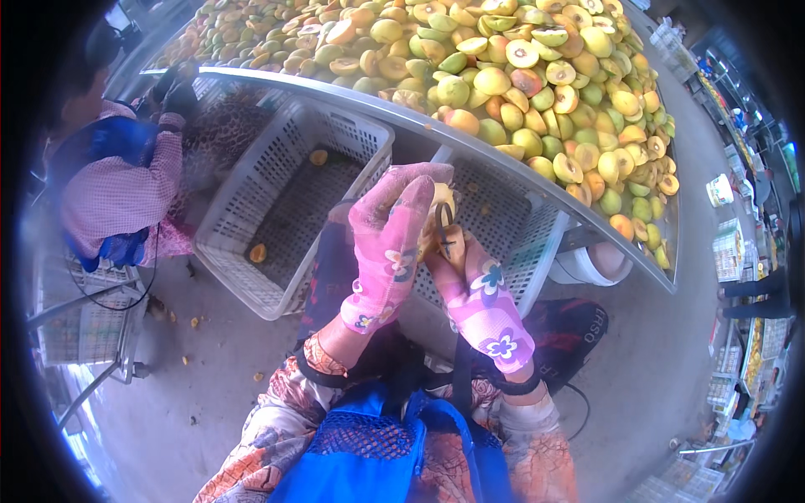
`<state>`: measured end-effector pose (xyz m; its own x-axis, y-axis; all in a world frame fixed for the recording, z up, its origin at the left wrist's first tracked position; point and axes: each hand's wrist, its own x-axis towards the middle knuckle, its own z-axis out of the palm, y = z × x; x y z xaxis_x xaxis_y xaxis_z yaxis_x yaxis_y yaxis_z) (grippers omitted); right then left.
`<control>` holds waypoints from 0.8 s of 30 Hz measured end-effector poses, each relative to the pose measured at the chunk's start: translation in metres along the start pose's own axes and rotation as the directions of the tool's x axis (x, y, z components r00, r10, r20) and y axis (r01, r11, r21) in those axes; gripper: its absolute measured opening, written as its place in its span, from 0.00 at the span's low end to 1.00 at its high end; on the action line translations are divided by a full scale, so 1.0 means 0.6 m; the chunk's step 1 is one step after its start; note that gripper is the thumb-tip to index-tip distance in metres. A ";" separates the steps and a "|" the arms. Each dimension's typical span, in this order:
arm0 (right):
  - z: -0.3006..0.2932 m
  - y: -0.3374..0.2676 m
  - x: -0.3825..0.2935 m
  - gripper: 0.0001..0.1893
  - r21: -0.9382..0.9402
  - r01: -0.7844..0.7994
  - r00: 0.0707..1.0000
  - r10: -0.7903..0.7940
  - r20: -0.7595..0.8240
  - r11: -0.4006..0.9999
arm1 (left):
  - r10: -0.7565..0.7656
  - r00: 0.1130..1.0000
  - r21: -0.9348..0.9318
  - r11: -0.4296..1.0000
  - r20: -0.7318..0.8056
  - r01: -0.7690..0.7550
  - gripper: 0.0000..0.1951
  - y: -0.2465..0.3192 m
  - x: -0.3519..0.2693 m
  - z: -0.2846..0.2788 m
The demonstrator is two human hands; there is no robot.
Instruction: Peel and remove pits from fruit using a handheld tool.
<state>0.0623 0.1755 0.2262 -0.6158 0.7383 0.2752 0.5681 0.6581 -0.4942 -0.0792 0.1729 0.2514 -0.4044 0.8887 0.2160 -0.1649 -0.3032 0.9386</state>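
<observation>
My left hand [391, 236], in a pink flowered glove, pinches a yellow peach half [446, 193] that its fingers partly cover. In my right hand [487, 298], gloved alike, is a small pitting tool [454, 250] with a wooden handle and a dark bent metal loop. The loop is up against the fruit; whether it has cut in cannot be made out. Both hands are close together over a white plastic crate [497, 207]. Beyond them a large heap of halved peaches [522, 82], yellow to green, lies on a metal-edged table [352, 94].
A second white crate [236, 220] at the left holds two fruit pieces. Another person [119, 182] sits at the far left by the table. A white bucket [578, 267] stands under the table's right end. Fruit scraps [194, 322] lie on the floor.
</observation>
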 end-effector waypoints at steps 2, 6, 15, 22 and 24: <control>0.001 0.006 0.005 0.18 0.114 0.046 0.995 -0.036 -0.093 0.992 | -0.034 0.999 0.022 0.999 -0.021 0.034 0.14 0.001 0.003 0.001; -0.013 0.004 0.013 0.16 0.447 -0.282 0.953 0.195 0.232 0.849 | -0.013 0.997 0.017 1.000 0.076 0.012 0.12 0.003 0.021 -0.009; -0.009 0.010 0.029 0.11 0.799 -0.598 0.795 0.183 0.579 0.070 | 0.270 0.955 0.259 0.920 0.125 -0.294 0.08 -0.020 0.039 0.004; -0.006 -0.002 0.040 0.10 0.790 -0.612 0.772 0.242 0.588 0.031 | -0.059 0.977 0.260 0.965 0.207 0.003 0.10 -0.002 0.052 0.001; 0.011 0.005 0.037 0.09 0.844 -0.531 0.808 0.256 0.531 -0.076 | -0.071 0.996 0.355 0.934 0.057 0.046 0.10 -0.010 0.050 0.013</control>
<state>0.0463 0.1928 0.2254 -0.6417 0.6862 -0.3425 -0.1765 -0.5668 -0.8047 -0.0832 0.2040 0.2541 -0.3398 0.9261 0.1637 0.1466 -0.1198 0.9819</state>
